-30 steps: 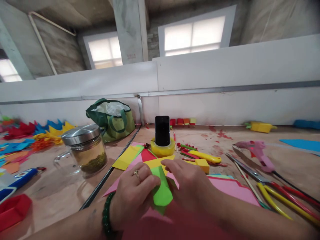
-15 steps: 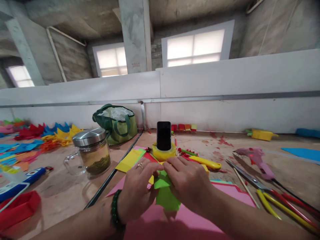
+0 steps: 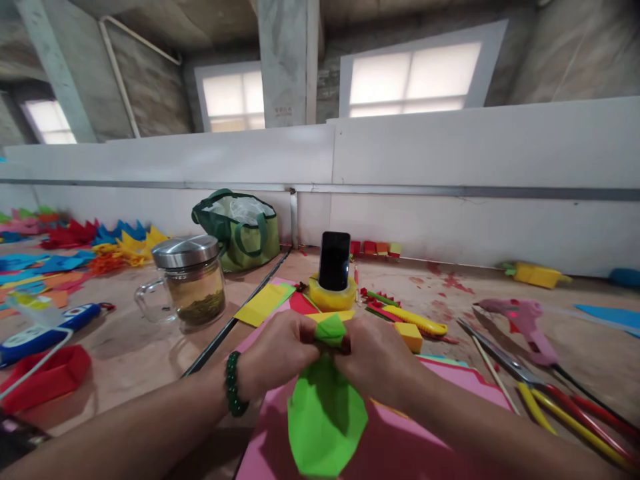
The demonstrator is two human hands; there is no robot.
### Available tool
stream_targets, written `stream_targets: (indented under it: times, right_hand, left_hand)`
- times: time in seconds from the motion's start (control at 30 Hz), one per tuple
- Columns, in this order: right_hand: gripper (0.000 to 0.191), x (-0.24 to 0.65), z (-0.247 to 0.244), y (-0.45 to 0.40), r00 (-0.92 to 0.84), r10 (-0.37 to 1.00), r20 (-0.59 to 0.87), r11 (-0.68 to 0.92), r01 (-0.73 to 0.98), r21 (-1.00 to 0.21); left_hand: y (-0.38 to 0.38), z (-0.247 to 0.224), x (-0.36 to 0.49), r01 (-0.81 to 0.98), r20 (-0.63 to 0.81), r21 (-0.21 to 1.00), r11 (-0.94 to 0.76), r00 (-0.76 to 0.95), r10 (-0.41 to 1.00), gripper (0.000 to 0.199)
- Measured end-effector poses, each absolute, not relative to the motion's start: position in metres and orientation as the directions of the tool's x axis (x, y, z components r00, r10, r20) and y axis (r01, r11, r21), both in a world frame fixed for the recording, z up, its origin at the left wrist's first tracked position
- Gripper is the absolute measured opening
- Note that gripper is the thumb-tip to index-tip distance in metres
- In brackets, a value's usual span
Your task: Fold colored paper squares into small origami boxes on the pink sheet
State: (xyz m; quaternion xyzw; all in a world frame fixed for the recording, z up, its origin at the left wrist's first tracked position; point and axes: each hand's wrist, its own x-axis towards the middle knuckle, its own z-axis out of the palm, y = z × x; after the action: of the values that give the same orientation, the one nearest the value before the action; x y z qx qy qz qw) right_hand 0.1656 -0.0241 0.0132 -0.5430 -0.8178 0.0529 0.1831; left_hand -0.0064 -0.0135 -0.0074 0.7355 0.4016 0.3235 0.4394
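Note:
A bright green folded paper piece (image 3: 327,423) is pinched at its upper end between both hands, its wide lower part hanging toward me over pink paper (image 3: 270,433). My left hand (image 3: 280,350), with a green bead bracelet at the wrist, closes on the left side of the folded top. Opposite it, my right hand (image 3: 375,353) grips the right side, fingers curled. A small green flap shows between the thumbs; the fingertips behind it are hidden. Just beyond the hands lie yellow and red paper and a roll of yellow tape (image 3: 320,297) with a phone (image 3: 335,260) propped in it.
Right of my hands lie a yellow cutter knife (image 3: 417,321), a yellow block (image 3: 409,337), scissors (image 3: 520,370) and a pink glue gun (image 3: 520,320) with its cord. To the left stand a glass tea mug (image 3: 193,287), a green bag (image 3: 245,233) and a red paper box (image 3: 47,377).
The green paper has turned, and its broad part now extends lower toward me. Both hands have gone from lying over it to pinching its top. The camera view has shifted slightly.

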Motion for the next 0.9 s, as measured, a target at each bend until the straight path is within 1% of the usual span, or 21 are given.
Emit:
stream_targets:
  times: [0.1, 0.17, 0.27, 0.37, 0.5, 0.57, 0.63, 0.77, 0.83, 0.9]
  right_hand:
    - [0.010, 0.166, 0.013, -0.024, -0.358, 0.917, 0.177, 0.399, 0.824, -0.402]
    - [0.012, 0.166, 0.015, -0.024, -0.373, 0.917, 0.140, 0.394, 0.797, -0.457]
    - [0.019, 0.165, 0.017, -0.024, -0.390, 0.916, 0.093, 0.385, 0.790, -0.478]
    - [0.023, 0.165, 0.017, -0.022, -0.392, 0.916, 0.086, 0.382, 0.786, -0.486]
    - [0.019, 0.169, 0.015, -0.017, -0.426, 0.903, 0.046, 0.363, 0.704, -0.611]
    - [0.014, 0.172, 0.014, -0.015, -0.417, 0.909, 0.031, 0.330, 0.671, -0.664]
    - [0.013, 0.174, 0.014, -0.013, -0.408, 0.912, 0.034, 0.314, 0.643, -0.698]
    - [0.025, 0.175, 0.022, -0.013, -0.416, 0.906, 0.079, 0.324, 0.560, -0.762]
    - [0.025, 0.175, 0.031, -0.015, -0.384, 0.916, 0.117, 0.318, 0.515, -0.796]
    - [0.023, 0.177, 0.042, -0.016, -0.328, 0.929, 0.171, 0.313, 0.450, -0.836]
  left_hand:
    - [-0.013, -0.004, -0.010, 0.322, 0.056, 0.920, -0.225, 0.458, 0.887, 0.006]
    - [-0.013, -0.001, -0.011, 0.317, 0.030, 0.928, -0.197, 0.465, 0.885, 0.005]
    - [-0.013, 0.003, -0.014, 0.323, 0.000, 0.925, -0.199, 0.524, 0.851, 0.008]
    - [-0.012, 0.003, -0.016, 0.343, 0.010, 0.906, -0.247, 0.567, 0.824, 0.014]
    - [-0.012, 0.001, -0.018, 0.385, 0.033, 0.879, -0.281, 0.539, 0.842, 0.018]
    - [-0.012, 0.002, -0.019, 0.364, 0.025, 0.891, -0.273, 0.559, 0.829, 0.019]
    - [-0.013, 0.004, -0.019, 0.343, 0.014, 0.902, -0.263, 0.585, 0.811, 0.019]
    - [-0.016, 0.008, -0.018, 0.350, -0.003, 0.901, -0.255, 0.595, 0.803, 0.023]
    - [-0.017, 0.008, -0.017, 0.339, 0.007, 0.904, -0.261, 0.599, 0.801, 0.023]
    - [-0.017, 0.007, -0.016, 0.345, -0.012, 0.907, -0.241, 0.595, 0.803, 0.019]
